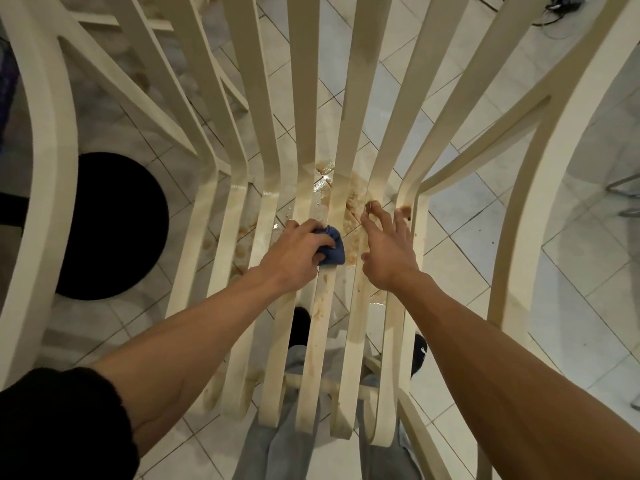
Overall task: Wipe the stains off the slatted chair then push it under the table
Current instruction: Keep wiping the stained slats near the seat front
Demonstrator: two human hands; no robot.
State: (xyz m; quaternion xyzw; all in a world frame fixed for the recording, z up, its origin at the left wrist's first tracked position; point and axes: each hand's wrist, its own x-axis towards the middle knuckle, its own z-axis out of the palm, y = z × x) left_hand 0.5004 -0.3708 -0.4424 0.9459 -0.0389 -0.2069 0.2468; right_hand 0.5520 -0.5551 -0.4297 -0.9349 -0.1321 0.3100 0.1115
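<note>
Slatted chair (306, 81) directly below, seat slats under the 2 hands. Left hand (298, 251) bunches blue cloth (334, 251) onto a middle slat. Right hand (388, 251) is spread, fingertips bracing. Brown stains (323, 299) run lengthwise, so wipe along each slat, pressing firmly.

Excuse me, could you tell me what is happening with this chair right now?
A person is leaning over a cream slatted chair and cleaning its seat. The left hand holds a bunched blue cloth against the seat slats. The right hand rests beside it, fingers spread on the slats. Brown stains show on several slats around and in front of the hands, so the wiping is not finished.
</note>
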